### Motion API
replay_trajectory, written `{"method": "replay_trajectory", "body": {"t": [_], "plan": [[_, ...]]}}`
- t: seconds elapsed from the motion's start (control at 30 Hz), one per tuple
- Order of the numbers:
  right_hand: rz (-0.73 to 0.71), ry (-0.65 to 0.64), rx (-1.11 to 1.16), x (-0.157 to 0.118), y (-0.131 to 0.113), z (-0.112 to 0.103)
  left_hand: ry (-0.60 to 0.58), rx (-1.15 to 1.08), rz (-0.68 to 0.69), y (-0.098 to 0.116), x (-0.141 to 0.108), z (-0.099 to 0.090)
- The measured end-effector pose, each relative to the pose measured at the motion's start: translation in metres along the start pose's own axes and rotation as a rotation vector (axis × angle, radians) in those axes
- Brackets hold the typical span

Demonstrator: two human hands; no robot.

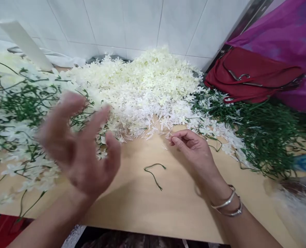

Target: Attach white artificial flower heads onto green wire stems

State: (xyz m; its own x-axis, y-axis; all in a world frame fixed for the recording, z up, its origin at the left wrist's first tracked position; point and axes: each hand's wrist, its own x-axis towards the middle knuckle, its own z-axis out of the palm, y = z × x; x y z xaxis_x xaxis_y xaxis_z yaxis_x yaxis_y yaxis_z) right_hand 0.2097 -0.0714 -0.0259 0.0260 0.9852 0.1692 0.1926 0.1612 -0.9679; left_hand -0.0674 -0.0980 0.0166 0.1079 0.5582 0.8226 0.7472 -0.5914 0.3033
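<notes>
My left hand (82, 144) is raised over the left side of the table, its fingers spread and blurred, with nothing in them. Thumb and forefinger of my right hand (191, 144) are pinched together at the near edge of the white flower pile; a small white piece shows at the fingertips, too small to make out surely. Between the hands, a bent green stem (154, 168) lies on the wooden table (142, 206). Cream and white artificial flowers (153, 79) are heaped beyond both hands.
Green stems with white flowers (26, 106) cover the left side. More green stems (266, 131) pile up at right, below a red bag (256, 72) and purple cloth (279, 41). Clear plastic (297, 206) lies at the right edge. A tiled wall (142, 24) stands behind.
</notes>
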Motion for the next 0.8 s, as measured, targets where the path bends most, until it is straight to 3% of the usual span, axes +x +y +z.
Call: {"method": "replay_trajectory", "body": {"t": [0.07,0.13,0.2,0.27,0.53,0.63,0.8], "plan": [[-0.029,0.034,-0.045,0.002,0.001,-0.003,-0.142,-0.003,0.140,0.013,-0.011,0.017],[-0.083,0.071,-0.121,0.004,0.002,-0.006,-0.371,-0.102,0.223,0.020,-0.021,0.031],[-0.164,0.082,-0.226,0.005,0.003,-0.009,-0.523,-0.170,0.245,0.020,-0.030,0.039],[-0.236,0.055,-0.339,0.005,0.007,-0.009,-0.593,-0.182,0.241,0.018,-0.038,0.045],[-0.297,-0.021,-0.648,0.005,0.017,-0.006,-0.695,-0.237,0.135,0.022,-0.046,0.061],[-0.251,0.053,-0.612,0.005,0.013,-0.008,-0.717,-0.257,0.105,0.023,-0.045,0.061],[-0.174,0.239,-0.492,0.006,0.004,-0.012,-0.656,-0.286,-0.037,0.020,-0.046,0.060]]}}
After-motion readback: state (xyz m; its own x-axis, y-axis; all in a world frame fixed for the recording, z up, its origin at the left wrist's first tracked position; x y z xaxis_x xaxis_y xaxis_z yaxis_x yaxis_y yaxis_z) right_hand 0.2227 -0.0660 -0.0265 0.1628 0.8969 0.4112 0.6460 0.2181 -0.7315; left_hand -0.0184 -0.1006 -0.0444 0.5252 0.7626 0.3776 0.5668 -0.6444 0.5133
